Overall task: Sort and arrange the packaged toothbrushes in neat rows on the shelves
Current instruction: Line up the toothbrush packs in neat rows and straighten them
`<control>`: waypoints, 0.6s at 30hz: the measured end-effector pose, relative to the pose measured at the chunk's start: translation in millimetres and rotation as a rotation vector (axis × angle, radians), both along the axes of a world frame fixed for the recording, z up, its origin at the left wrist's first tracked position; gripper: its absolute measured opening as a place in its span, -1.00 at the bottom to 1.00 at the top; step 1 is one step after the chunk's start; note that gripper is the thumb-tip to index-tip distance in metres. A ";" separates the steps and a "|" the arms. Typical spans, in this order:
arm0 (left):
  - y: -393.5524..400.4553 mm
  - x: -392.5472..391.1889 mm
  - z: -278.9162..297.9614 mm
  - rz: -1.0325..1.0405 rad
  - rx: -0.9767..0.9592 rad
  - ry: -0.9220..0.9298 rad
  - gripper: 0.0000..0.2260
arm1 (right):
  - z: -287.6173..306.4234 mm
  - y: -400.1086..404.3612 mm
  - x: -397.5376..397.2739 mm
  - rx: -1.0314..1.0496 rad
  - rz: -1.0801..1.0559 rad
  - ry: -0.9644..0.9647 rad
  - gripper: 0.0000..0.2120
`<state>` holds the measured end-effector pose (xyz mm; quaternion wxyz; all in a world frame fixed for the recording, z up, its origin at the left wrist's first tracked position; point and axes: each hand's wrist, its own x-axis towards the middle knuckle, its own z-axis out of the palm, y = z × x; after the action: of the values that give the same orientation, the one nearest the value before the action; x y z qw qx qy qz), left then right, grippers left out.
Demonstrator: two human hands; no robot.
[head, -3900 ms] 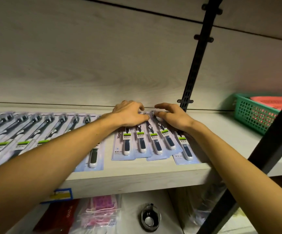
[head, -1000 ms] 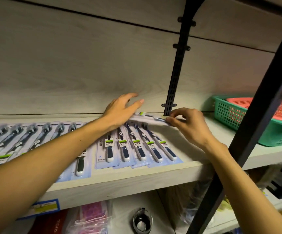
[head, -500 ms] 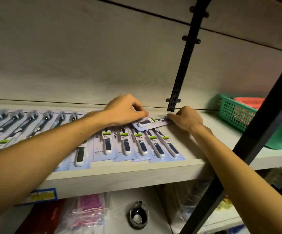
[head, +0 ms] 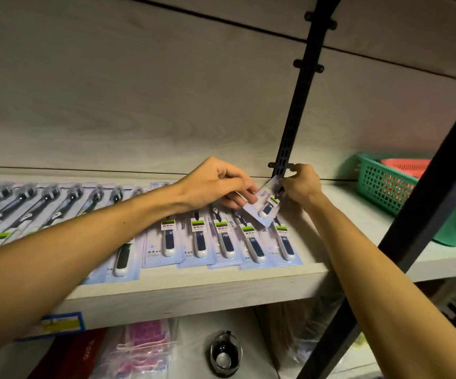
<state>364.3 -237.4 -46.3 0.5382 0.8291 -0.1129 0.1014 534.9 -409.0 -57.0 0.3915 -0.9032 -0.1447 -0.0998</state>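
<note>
Both hands pinch one toothbrush pack [head: 264, 207] above the row's right end: left hand [head: 216, 184] at its near-left edge, right hand [head: 302, 184] at its far end. Lay it flat, edges squared with the neighbouring packs [head: 251, 242] on the shelf [head: 194, 294].

Row of toothbrush packs [head: 199, 239] lies side by side on the shelf [head: 194, 294], running left to centre. One pack [head: 265, 206] tilted above the row's right end, left hand [head: 216, 184] and right hand [head: 302, 184] flanking it. Basket [head: 401, 198] far right; upright rail [head: 289, 127] behind.
</note>
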 end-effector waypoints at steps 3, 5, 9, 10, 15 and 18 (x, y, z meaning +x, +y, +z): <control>-3.3 -0.8 0.6 -0.055 -0.049 0.051 -0.80 | 1.7 -2.6 0.0 0.028 0.024 0.006 -0.73; -7.2 -2.8 1.0 -0.090 -0.072 0.071 -0.80 | 3.7 -3.1 1.6 0.043 0.063 0.015 -0.76; -16.5 -4.7 6.9 -0.225 -0.189 0.125 -0.77 | 7.6 -1.5 -2.6 0.214 0.184 0.084 -0.78; -18.9 -4.6 9.1 -0.253 -0.223 0.144 -0.77 | 9.1 -2.4 -4.5 0.250 0.207 0.104 -0.79; -26.6 10.9 19.0 0.027 0.067 -0.022 -0.85 | 12.4 -10.6 -3.0 0.151 0.167 -0.041 -0.85; -19.3 33.9 19.5 0.286 0.517 -0.077 -0.91 | 9.6 -13.6 -9.6 -0.071 0.160 -0.078 -0.91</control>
<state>398.3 -256.7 -26.7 0.2847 0.9417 -0.0373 0.1756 525.3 -422.7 -47.3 0.3601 -0.8975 -0.2348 -0.0984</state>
